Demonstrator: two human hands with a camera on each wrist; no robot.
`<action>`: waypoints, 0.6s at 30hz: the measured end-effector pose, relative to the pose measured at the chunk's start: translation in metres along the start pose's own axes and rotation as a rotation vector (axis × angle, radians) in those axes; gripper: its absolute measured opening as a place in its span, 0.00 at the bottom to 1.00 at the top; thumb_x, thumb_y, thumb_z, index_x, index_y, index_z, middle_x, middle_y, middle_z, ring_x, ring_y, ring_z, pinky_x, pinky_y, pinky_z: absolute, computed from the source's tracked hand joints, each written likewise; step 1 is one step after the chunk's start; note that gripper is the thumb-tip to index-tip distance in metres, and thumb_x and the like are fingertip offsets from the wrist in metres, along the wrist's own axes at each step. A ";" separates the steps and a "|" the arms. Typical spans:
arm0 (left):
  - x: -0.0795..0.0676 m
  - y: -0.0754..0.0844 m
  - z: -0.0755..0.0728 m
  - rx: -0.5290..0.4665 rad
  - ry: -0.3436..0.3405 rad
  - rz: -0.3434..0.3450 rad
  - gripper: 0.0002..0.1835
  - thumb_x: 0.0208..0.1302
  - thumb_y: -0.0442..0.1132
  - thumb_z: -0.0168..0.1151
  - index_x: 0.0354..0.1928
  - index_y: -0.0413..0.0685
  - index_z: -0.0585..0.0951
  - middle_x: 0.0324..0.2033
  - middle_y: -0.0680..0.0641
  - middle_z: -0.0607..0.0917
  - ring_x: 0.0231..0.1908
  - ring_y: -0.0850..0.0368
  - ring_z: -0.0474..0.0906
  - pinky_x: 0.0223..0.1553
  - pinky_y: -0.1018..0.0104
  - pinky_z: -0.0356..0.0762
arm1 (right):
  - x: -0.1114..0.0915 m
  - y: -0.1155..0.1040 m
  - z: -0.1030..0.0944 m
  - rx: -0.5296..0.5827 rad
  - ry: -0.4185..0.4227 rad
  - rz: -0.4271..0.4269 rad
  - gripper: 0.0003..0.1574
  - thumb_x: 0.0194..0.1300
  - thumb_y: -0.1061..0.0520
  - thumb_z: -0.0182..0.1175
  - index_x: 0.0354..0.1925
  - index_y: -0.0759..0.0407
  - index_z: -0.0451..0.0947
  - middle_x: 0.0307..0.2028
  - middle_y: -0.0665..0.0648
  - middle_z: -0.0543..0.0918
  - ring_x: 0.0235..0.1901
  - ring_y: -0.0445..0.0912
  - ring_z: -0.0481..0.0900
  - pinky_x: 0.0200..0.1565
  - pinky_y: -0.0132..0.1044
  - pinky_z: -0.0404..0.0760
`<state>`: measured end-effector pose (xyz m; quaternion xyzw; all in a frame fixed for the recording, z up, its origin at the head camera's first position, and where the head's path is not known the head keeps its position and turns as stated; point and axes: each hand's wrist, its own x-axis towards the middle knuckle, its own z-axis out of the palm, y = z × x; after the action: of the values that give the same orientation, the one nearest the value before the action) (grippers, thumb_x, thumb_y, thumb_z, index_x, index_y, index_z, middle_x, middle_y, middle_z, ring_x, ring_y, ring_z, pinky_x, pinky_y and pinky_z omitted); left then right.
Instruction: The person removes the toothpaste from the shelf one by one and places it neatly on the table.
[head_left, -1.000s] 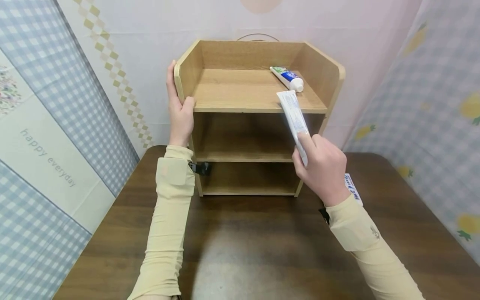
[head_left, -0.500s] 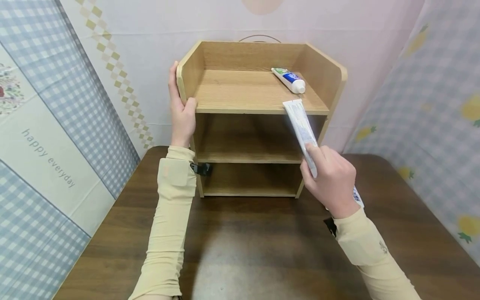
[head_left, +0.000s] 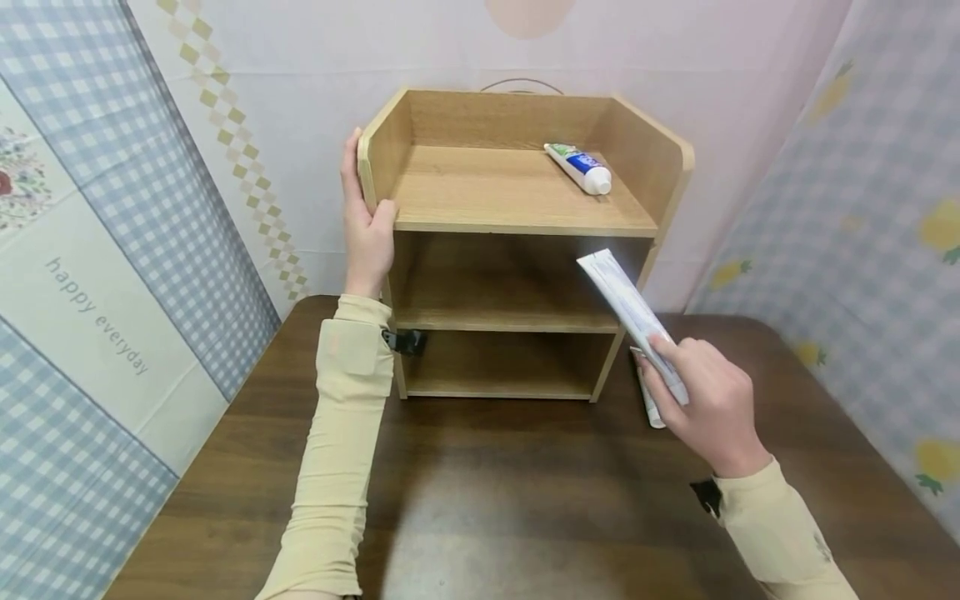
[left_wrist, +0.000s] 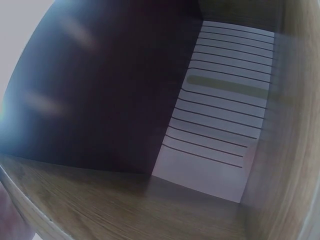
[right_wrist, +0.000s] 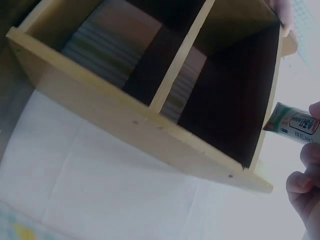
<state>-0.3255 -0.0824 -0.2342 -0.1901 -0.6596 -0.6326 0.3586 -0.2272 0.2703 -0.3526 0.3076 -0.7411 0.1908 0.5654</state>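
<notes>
My right hand (head_left: 708,404) holds a white toothpaste tube (head_left: 630,296) by its lower end, in front of the shelf's right side. The tube slants up to the left, its flat end raised and apart from the wood. In the right wrist view the same toothpaste tube (right_wrist: 292,122) shows a green and white printed face. With thumb and fingers, my left hand (head_left: 367,242) grips the left side panel of the wooden shelf (head_left: 487,227). Another toothpaste tube (head_left: 577,167), white, blue and green, lies on the top board, its cap toward me.
On the brown table (head_left: 465,492), right of the shelf, lies another white tube (head_left: 648,392), partly hidden behind my right hand. The shelf has two open compartments below its top board. Printed cloth hangs behind (head_left: 315,125) and on both sides.
My right hand has drawn the toothpaste tube down and to the right, away from the top board. The tube on the table now shows left of that hand. My left hand keeps its grip.
</notes>
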 end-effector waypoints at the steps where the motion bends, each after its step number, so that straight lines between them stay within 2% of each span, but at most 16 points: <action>1: 0.000 -0.001 0.001 -0.006 0.001 0.001 0.44 0.52 0.21 0.38 0.75 0.52 0.52 0.75 0.55 0.55 0.62 0.64 0.61 0.60 0.67 0.62 | -0.003 0.001 -0.002 -0.003 0.004 0.004 0.25 0.70 0.47 0.53 0.39 0.68 0.82 0.18 0.60 0.72 0.18 0.48 0.63 0.22 0.40 0.61; 9: -0.001 0.000 0.001 -0.012 0.003 -0.002 0.44 0.52 0.21 0.38 0.75 0.52 0.52 0.74 0.56 0.56 0.62 0.64 0.61 0.60 0.67 0.61 | -0.014 0.013 -0.014 -0.045 0.048 0.051 0.26 0.68 0.46 0.53 0.37 0.69 0.81 0.18 0.61 0.72 0.18 0.51 0.65 0.23 0.43 0.62; 13: -0.001 0.000 0.001 -0.012 0.003 0.000 0.44 0.52 0.21 0.38 0.75 0.51 0.52 0.75 0.54 0.56 0.62 0.64 0.61 0.60 0.68 0.61 | -0.021 0.020 -0.021 -0.094 0.036 0.088 0.28 0.67 0.45 0.53 0.37 0.70 0.82 0.19 0.64 0.76 0.17 0.53 0.68 0.23 0.44 0.63; 18: -0.001 0.000 0.002 -0.011 0.003 -0.001 0.44 0.52 0.21 0.39 0.75 0.51 0.52 0.75 0.55 0.56 0.63 0.64 0.61 0.61 0.68 0.61 | -0.032 0.028 -0.029 -0.151 0.022 0.160 0.32 0.66 0.41 0.52 0.39 0.70 0.83 0.25 0.68 0.83 0.20 0.57 0.74 0.24 0.46 0.64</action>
<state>-0.3252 -0.0804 -0.2349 -0.1910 -0.6556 -0.6367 0.3582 -0.2199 0.3173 -0.3725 0.2019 -0.7692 0.1823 0.5782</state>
